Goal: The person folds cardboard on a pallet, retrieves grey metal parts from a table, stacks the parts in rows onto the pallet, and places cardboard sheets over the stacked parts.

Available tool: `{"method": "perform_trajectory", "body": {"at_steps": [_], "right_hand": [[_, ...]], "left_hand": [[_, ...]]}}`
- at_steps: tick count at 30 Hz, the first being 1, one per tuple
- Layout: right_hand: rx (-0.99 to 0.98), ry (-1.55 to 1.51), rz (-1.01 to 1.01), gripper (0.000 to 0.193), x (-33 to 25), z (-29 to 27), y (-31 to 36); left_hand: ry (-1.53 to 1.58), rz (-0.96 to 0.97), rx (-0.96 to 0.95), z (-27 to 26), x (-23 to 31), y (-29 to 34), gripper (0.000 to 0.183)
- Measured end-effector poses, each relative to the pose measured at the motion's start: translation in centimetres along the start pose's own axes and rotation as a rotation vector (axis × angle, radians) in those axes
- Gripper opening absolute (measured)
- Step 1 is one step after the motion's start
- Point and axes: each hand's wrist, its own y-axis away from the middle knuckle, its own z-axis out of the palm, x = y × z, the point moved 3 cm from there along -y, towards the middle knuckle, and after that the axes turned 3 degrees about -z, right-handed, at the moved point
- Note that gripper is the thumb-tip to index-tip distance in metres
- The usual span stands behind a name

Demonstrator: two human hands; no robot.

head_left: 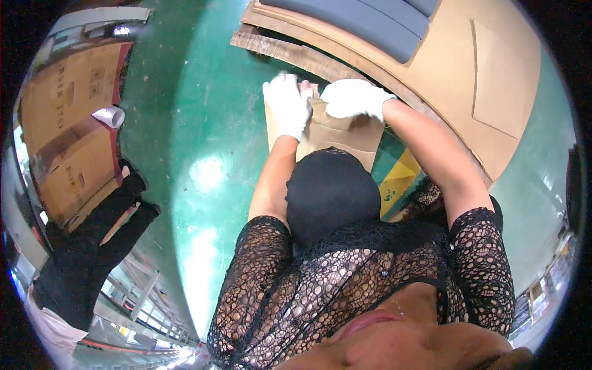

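Both of my hands wear white gloves and are at a brown cardboard piece (345, 137) on the floor in front of my knee. My left hand (288, 106) lies on its far left part, fingers stretched forward and a little apart, somewhat blurred. My right hand (354, 100) reaches in from the right over the far part of the cardboard, its fingers bent together. What is in those fingers, if anything, is hidden. Between the two hands shows a small pale patch I cannot make out. The cardboard has creases across it.
Just beyond my hands is a wooden pallet (296, 52) bearing cardboard sheets (450, 80) and grey-blue padded panels (364, 28). Left stand large cardboard boxes (74, 92) and a person in black trousers (80, 259). Yellow marking (398, 179) crosses the green floor (185, 123).
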Motion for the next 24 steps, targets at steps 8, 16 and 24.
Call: {"method": "perform_trajectory", "body": {"at_steps": [8,16,24], "right_hand": [[-0.119,-0.115,0.028,0.054,-1.5,-1.9,0.6],[-0.165,-0.134,0.117,0.065,0.6,-3.5,4.6],[0.211,-0.66,0.289,0.057,4.3,-6.2,13.6]], "left_hand": [[0.539,-0.704,0.028,1.4,-9.8,5.3,0.057],[1.26,-0.458,-0.406,-0.2,-8.9,5.9,0.033],[1.459,-0.402,-0.207,-4.0,-7.8,3.3,0.031]]}}
